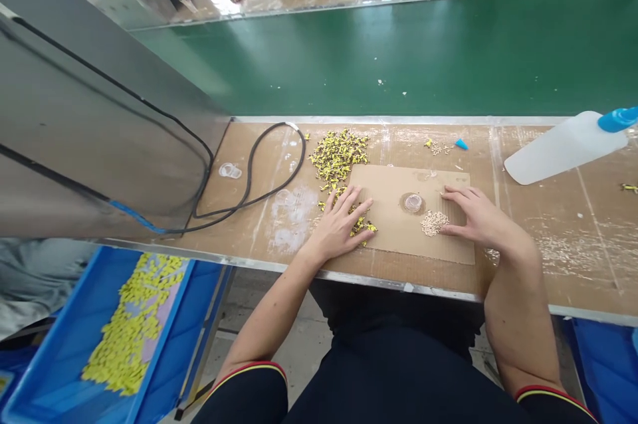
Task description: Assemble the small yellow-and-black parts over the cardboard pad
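Observation:
My left hand lies with its fingers spread over some small yellow-and-black pieces at the left edge of a flat cardboard sheet. Just beyond it spreads a larger pile of the same yellow-and-black pieces. My right hand rests at the right side of the cardboard, thumb and fingers apart. Beside its thumb sits a small heap of tiny pale pieces. Between the hands, a small round clear dish stands on the cardboard.
A white bottle with a blue cap lies at the right. A black cable loops across the table's left side. Behind runs a green belt. A blue tray with yellow pieces stands below left. A small blue cone lies near the back.

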Action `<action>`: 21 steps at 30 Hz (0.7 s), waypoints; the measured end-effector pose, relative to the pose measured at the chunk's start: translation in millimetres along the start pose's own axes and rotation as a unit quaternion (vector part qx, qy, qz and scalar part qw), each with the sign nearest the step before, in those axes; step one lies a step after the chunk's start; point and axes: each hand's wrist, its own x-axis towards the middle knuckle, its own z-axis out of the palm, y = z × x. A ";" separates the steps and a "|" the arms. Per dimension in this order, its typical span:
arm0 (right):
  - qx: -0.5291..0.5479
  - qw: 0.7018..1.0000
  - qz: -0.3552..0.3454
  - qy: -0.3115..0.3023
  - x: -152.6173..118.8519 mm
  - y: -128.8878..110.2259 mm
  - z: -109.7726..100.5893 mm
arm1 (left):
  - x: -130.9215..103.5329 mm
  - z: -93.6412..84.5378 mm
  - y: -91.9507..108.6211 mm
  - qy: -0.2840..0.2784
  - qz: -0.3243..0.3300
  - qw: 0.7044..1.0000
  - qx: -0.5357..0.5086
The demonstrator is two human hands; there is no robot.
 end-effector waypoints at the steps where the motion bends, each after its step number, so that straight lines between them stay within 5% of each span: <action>1: -0.002 1.000 0.002 -0.003 0.4 0.3 -0.1 | 0.4 0.5 0.4 0.005 0.012 1.000 -0.001; 11: -0.005 1.000 -0.002 0.002 0.7 2.2 0.3 | -3.5 2.6 -1.6 0.076 0.062 0.994 -0.044; 17: -0.005 1.000 -0.014 0.017 0.0 4.4 2.9 | -13.7 -8.8 -21.3 0.220 -0.148 0.964 -0.025; 21: -0.010 1.000 -0.005 0.017 0.5 4.5 4.3 | -14.3 -10.0 -33.5 0.216 -0.208 0.954 -0.020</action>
